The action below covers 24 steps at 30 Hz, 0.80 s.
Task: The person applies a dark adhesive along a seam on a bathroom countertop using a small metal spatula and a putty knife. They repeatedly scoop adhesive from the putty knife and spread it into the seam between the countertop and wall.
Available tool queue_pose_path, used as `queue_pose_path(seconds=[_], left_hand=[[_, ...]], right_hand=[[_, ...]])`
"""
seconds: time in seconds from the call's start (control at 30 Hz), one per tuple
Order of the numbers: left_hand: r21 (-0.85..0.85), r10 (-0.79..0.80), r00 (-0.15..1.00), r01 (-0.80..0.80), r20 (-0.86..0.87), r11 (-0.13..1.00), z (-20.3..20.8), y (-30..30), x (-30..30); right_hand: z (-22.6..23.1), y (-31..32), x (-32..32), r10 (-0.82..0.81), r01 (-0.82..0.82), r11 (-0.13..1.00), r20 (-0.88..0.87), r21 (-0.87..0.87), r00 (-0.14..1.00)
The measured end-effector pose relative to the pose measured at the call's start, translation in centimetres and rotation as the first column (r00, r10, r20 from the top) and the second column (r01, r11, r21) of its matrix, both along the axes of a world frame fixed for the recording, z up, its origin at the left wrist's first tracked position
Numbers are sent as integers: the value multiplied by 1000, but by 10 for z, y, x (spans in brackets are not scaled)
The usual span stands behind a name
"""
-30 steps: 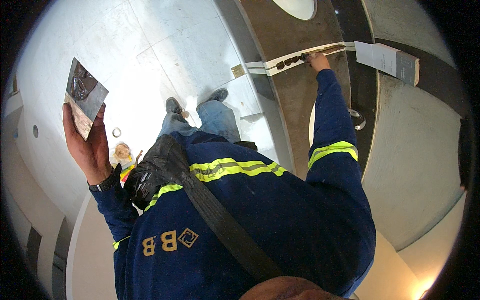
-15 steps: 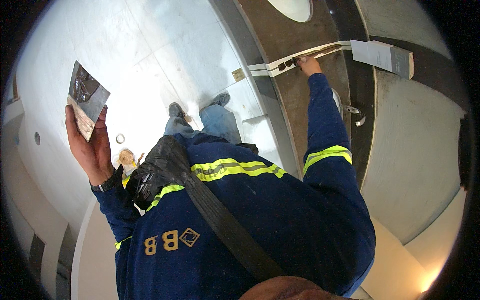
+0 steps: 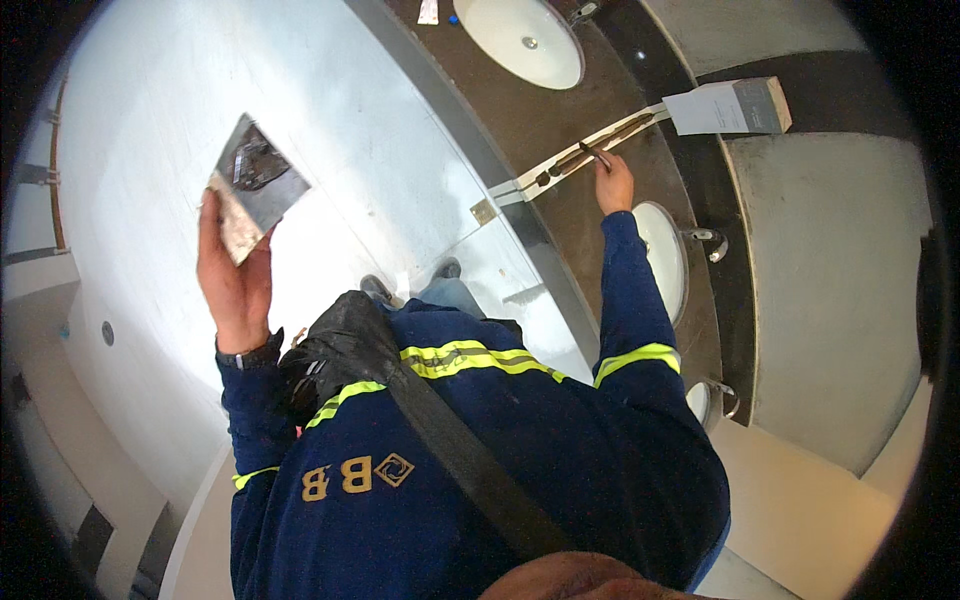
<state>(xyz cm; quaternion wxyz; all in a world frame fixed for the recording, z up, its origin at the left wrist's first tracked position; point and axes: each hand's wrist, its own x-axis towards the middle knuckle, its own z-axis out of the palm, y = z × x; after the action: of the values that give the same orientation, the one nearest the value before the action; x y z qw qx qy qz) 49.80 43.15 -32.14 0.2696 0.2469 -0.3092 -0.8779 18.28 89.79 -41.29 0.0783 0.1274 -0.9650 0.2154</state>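
Observation:
My left hand point(image 3: 235, 285) is raised at my left side and grips a square metal plate point(image 3: 255, 185) with a smear of dark paste on it. With the arm stretched forward over a brown countertop point(image 3: 560, 90), my right hand point(image 3: 612, 185) holds a small narrow tool point(image 3: 595, 155). The tool's tip rests on a white strip point(image 3: 555, 168) that crosses the counter and has a dark line of filler along its middle. A white block point(image 3: 725, 105) sits at the strip's far end.
One oval white sink point(image 3: 520, 40) is set in the counter beyond the strip; another sink point(image 3: 662, 260) with a metal faucet point(image 3: 705, 238) lies beside my right forearm. A black bag point(image 3: 335, 345) hangs at my front. Pale floor point(image 3: 350, 120) spreads to the left.
My right hand has slid a little along the white strip with the tool. The left hand keeps the plate raised. My head has tilted, bringing the far sink into view.

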Motion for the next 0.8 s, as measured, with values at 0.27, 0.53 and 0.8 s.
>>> queue_pose_path(seconds=[0.27,0.53,0.8], left_hand=[[97,-455,877,472,-153,876,82,91,-104],[153,-604,667,717,-436,680,142,174,-135],[155,-588,640,731,-494,665,148,175,-135]], right_hand=[[177,-57,48,174,-284,874,-291,-394,941],[266,-104,122,298,-551,569,-472,-610,830],[251,-114,124,325,-617,574,-543,-538,775]])
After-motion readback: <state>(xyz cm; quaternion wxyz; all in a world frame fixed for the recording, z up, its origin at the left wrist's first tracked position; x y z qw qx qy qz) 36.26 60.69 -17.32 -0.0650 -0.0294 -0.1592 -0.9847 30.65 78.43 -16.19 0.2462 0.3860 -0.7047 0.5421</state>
